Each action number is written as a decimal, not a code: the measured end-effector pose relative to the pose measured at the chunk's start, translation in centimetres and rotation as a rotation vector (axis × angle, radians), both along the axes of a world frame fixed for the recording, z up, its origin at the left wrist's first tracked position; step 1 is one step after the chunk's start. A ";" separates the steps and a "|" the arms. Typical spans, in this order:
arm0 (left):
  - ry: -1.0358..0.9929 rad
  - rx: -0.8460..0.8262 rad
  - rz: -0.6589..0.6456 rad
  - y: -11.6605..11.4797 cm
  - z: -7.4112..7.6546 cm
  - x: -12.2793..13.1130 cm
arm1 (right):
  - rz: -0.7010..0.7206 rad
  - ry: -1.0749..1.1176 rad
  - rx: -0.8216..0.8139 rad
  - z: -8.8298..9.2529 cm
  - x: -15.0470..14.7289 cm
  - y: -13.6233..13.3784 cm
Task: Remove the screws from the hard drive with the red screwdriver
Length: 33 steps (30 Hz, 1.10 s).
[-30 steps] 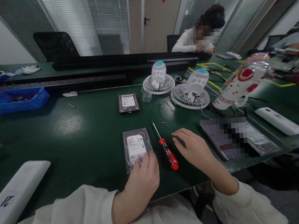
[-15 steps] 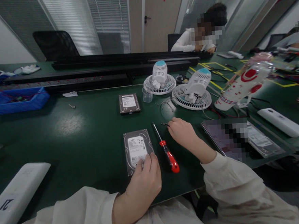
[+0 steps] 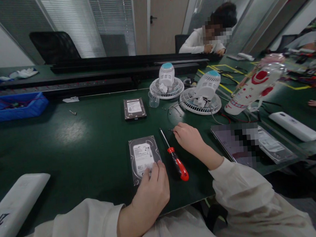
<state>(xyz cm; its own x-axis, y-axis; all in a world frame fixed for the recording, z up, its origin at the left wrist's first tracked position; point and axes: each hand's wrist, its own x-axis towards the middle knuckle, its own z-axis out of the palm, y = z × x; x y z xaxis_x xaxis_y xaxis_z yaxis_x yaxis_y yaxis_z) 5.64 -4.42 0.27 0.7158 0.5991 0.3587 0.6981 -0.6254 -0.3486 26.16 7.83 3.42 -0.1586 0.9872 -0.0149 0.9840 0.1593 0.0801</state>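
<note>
Fingers of the left hand (image 3: 153, 187) are bent over a hard drive (image 3: 143, 157), their tips on its lower right part; from where I stand, I can't tell whether they grip it or only rest there. That drive lies label up by the near edge of the green worktop (image 3: 100, 151). Fingertips of the right hand (image 3: 187, 136) are bunched at some tiny screws (image 3: 171, 130), though I can't make out whether any is pinched. Between the 2 hands lies a red-and-black screwdriver (image 3: 179, 164), its shaft pointing to the worktop's far edge and its handle toward the near edge. Farther out, a 2nd drive (image 3: 134, 108) lies near a clear cup (image 3: 153, 99) and 2 white fans (image 3: 167, 80). Toward the worktop's left end sits a blue tray (image 3: 15, 107).
</note>
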 end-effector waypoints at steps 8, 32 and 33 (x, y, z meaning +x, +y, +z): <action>0.003 -0.003 0.020 -0.3 -0.1 0.1 | 0.029 0.010 -0.006 0.3 0.4 -0.4; 0.022 0.008 0.013 -0.3 -0.1 0.0 | 0.011 0.300 0.015 -1.0 2.0 0.4; 0.025 0.004 0.011 -0.3 -0.1 0.0 | 0.012 0.320 0.015 -1.0 2.1 0.4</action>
